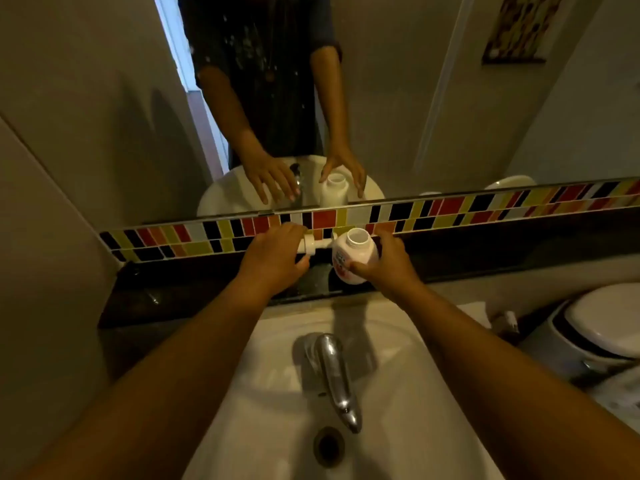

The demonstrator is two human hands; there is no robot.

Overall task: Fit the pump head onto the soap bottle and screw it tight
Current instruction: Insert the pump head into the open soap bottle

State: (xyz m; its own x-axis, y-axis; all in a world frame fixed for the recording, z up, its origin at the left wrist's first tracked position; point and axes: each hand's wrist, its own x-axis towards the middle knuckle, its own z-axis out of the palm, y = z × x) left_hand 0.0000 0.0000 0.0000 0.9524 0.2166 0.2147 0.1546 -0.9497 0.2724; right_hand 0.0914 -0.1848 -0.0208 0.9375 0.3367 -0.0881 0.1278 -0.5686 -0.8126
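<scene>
A white soap bottle (pixel 353 252) with a printed label and an open threaded neck stands on the dark ledge behind the sink, leaning slightly left. My right hand (pixel 389 263) grips it, thumb on the front and fingers round the far side. The white pump head (pixel 311 245) lies on its side just left of the bottle, its tube end pointing toward the neck. My left hand (pixel 273 254) is closed over it, fingers above and thumb below. Most of the pump is hidden under that hand. Pump and bottle are apart.
A chrome tap (pixel 334 372) and white sink (pixel 263 393) with its drain (pixel 328 445) lie below my arms. A strip of coloured tiles (pixel 450 209) and a mirror (pixel 104 116) back the ledge. A white toilet (pixel 602 323) stands at the right.
</scene>
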